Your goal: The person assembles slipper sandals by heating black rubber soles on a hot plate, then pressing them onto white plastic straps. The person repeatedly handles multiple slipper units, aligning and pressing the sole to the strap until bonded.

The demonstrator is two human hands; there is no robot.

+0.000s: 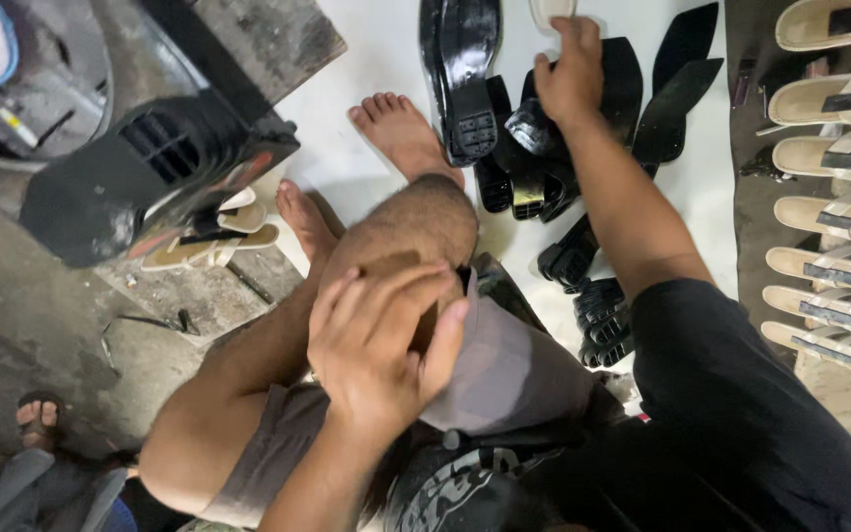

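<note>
On the white floor sheet, black shoe soles lie heaped, with flat black insole pieces beside them. Along the right edge, beige sandals with pale straps lie in a row. Right hand rests on the heap, fingers curled over one black sole. Left hand lies loosely open on the bent knee, holding nothing.

My right hand covers part of a black sole, so I can't tell how my fingers grip it. Beyond my fingertips a pale sole is cut by the top edge. My left hand hides my knee; nothing shows under its palm.
</note>
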